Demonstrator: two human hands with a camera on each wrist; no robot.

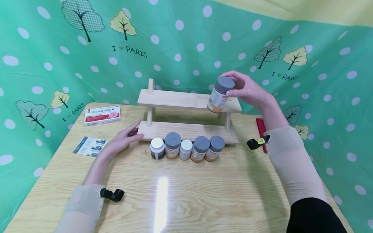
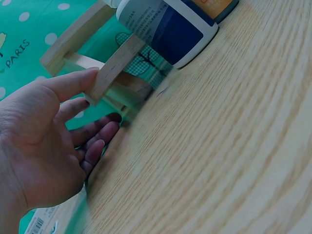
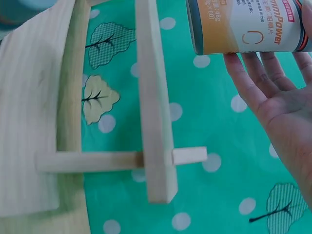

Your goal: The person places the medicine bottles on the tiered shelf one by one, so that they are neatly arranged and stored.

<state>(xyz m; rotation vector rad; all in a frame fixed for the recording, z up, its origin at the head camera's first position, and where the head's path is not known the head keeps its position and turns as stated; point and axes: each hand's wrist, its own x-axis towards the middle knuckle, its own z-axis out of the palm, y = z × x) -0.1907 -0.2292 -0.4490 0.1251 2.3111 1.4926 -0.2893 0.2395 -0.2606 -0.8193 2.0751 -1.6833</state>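
- Black sleeve (image 1: 314, 215) nearest the head camera, lower right; beyond it a pale cuff (image 1: 294, 165), then the right hand (image 1: 249, 89), up at the right side of the wooden rack.
- Right hand has the grey-capped bottle (image 1: 218, 98) between thumb and fingers, high up near the cap; it leans a little, its base hanging above the upper shelf (image 1: 175, 99) (the right wrist view shows a gap there).
- Left hand (image 1: 123, 139) nips the left end of the lower shelf (image 1: 189, 129) between thumb and forefinger; how firmly, nobody can tell from these views.
- Below, a row of five bottles (image 1: 200, 149) stands on the table (image 1: 218, 200), just in front of the lower shelf; close company, side by side.
- Now the danger: a grip that high could let the bottle swing or slip; if it drops forward, it may well topple the row.
- Set down too near the front edge, the base could catch the board and tip; too far right, it might knock the peg (image 3: 190, 156) rising above the upper shelf.
- And the rack itself, apparently light, could skid or rock under a clumsy bump; a slack left hand would be the likely culprit.
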